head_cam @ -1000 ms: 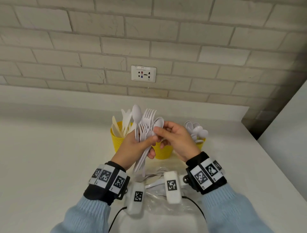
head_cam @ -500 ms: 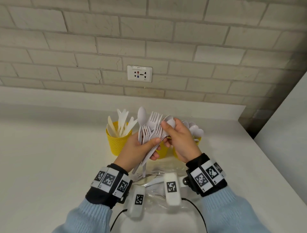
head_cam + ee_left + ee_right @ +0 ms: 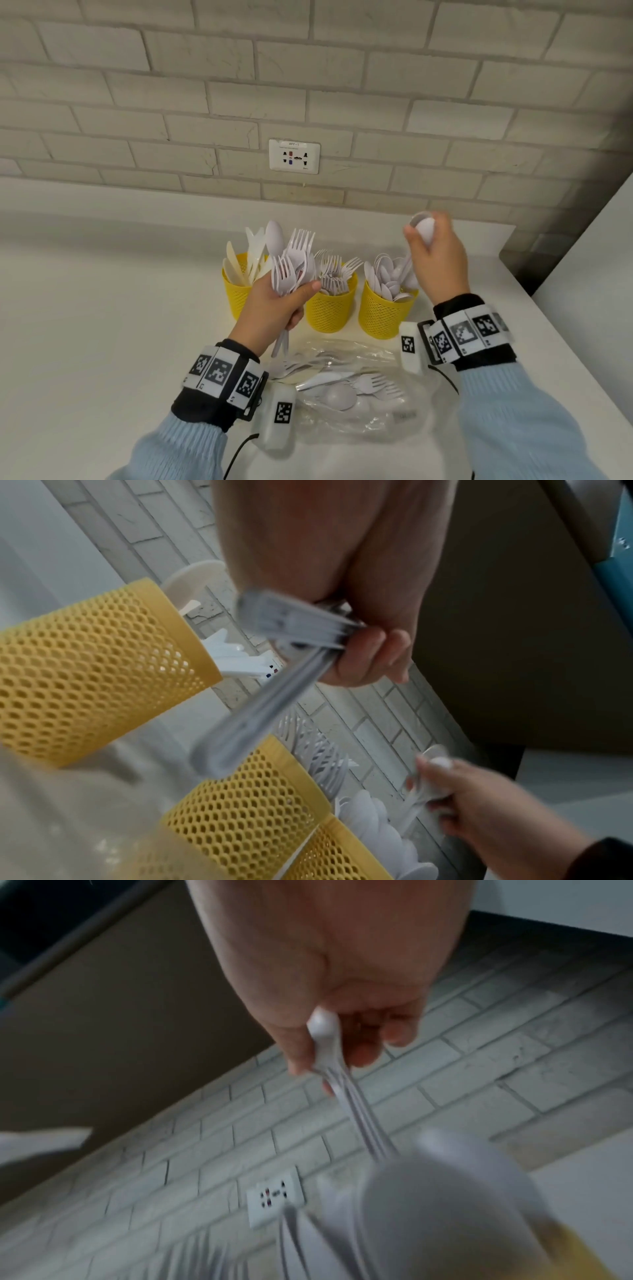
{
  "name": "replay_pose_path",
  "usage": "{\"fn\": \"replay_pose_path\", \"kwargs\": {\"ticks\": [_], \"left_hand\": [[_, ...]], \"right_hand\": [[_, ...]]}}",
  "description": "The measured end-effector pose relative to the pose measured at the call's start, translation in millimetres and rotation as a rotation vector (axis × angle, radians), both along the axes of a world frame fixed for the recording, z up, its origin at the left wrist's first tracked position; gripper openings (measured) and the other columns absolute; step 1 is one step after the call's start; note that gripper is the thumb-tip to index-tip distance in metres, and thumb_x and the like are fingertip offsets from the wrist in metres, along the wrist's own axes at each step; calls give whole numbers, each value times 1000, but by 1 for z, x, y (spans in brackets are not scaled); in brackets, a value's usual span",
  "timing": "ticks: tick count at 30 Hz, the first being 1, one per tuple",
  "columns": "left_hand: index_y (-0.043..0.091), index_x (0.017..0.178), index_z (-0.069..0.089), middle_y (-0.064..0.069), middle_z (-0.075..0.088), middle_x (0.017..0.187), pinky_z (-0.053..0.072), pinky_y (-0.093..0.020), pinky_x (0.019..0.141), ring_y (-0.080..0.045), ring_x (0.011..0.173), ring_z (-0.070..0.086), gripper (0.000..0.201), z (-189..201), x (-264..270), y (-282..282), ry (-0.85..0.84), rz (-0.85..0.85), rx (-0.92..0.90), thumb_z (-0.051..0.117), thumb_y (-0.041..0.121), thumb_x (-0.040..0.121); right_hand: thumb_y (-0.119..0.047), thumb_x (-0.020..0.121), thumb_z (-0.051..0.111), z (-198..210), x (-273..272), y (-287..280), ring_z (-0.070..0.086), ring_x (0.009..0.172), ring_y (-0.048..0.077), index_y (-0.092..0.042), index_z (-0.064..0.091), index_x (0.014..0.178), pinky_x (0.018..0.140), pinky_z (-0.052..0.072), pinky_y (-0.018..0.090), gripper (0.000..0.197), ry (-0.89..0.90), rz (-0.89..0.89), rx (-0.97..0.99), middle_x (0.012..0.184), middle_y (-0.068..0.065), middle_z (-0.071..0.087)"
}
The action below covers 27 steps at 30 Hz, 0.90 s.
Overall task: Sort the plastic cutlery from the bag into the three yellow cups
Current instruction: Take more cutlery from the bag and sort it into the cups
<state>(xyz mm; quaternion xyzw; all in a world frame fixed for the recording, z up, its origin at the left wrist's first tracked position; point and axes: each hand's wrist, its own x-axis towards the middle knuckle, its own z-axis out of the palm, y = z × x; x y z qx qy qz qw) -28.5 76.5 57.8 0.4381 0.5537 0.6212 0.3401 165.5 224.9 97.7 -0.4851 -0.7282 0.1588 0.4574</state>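
Our left hand [image 3: 270, 308] grips a fork bundle [image 3: 294, 263]; our right hand [image 3: 438, 260] pinches white spoons [image 3: 424, 228] above the spoon cup [image 3: 380, 315].

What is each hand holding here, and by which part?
Left hand grips a bunch of forks plus a spoon around the handles. Right hand pinches spoons just below the bowls, handles pointing down.

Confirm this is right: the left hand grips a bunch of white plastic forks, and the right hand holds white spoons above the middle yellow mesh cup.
One thing is wrong. The right hand holds the white plastic spoons above the right-hand yellow mesh cup, the one already holding spoons, not the middle one; the head view shows it. The left hand does grip the bunch of white plastic forks.
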Motion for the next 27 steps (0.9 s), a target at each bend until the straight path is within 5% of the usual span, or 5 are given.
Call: {"fn": "replay_pose_path", "kwargs": {"ticks": [7,11,14,21,27], "left_hand": [[17,70,59,-4,47,44,37,-25,41,-15,37,42,19,2,3,-4,1,-18,-33,70,18,85],[14,71,57,-2,46,44,36,-25,41,-15,37,42,19,3,7,-3,9,-25,-34,70,17,85],[14,72,56,-3,46,43,35,-24,40,-16,36,41,18,4,12,-2,-2,-24,-14,70,14,84],[9,64,51,-4,44,38,34,-19,35,-12,31,41,28,9,18,-3,42,-11,-61,46,-16,76],[5,76,58,-5,54,44,46,-27,44,-17,39,51,17,4,14,-4,71,-34,-26,51,-11,79]], "right_hand": [[-47,89,47,-36,-8,-4,41,115,30,-19,60,118,93,34,39,41,-583,-120,-177,122,10,56],[-42,86,59,-17,-21,-28,47,108,20,-18,64,113,92,38,32,36,-161,114,67,112,5,59],[-34,83,65,-5,-45,-57,56,89,9,-19,66,107,81,44,23,28,123,489,-219,97,-1,63],[-18,84,67,-21,-80,-81,63,52,6,-8,55,108,51,50,24,28,307,858,-608,89,16,67],[-20,90,59,-21,-83,-88,47,36,28,4,49,102,39,44,33,28,406,880,-621,66,20,61]]}}
